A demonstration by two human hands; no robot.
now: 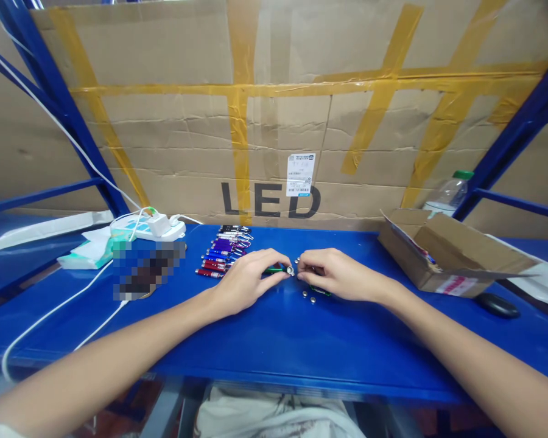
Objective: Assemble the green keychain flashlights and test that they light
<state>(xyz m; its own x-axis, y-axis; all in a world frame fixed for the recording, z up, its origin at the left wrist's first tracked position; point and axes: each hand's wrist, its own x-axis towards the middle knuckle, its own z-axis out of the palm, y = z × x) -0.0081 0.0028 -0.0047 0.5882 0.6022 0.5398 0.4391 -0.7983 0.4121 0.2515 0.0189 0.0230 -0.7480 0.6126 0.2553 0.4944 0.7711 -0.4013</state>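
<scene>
My left hand (244, 281) is closed around a slim green pen-like flashlight (276, 268), its round silver end pointing right. Facing it, a small gap away, my right hand (340, 274) has its fingers curled together; whatever sits between their tips is hidden. A green piece (320, 292) shows below the right fingers on the table, and a small silver part (296, 260) lies by their tips. Two small round silver pieces, like button cells (313, 300), rest just in front of that hand. Left of my hands lies a row of coloured flashlights with clips (212, 265).
A blue table (265, 340) backs onto a taped cardboard sheet (187, 152). On the right are an open carton (452, 255), a black mouse (497, 305) and a bottle (453, 191). On the left are a power strip (173, 230), white cables and a blurred-out object (150, 271).
</scene>
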